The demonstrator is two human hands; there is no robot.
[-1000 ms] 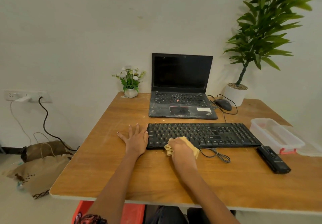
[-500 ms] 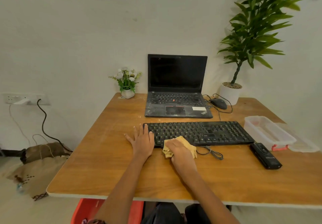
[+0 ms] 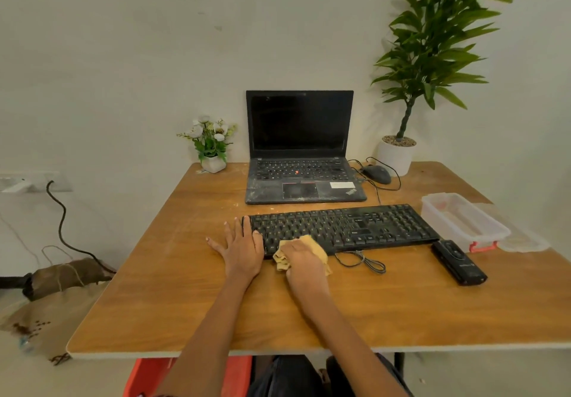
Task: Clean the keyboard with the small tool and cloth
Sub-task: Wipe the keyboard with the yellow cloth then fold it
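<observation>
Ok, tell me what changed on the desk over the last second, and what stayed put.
The left hand slid right: it lay flat on the table beside the keyboard, now its fingers overlap the keyboard's left end. The right hand kept the yellow cloth pressed on the near-left keys, shifting little. Nothing was picked up or released. Laptop, mouse, clear box and black device stayed.

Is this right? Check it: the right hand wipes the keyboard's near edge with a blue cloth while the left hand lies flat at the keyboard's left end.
Not quite: the cloth is yellow, not blue, as the head view shows. The rest holds: the right hand wipes the near edge of the keyboard with it, while the left hand lies flat at the keyboard's left end.
</observation>
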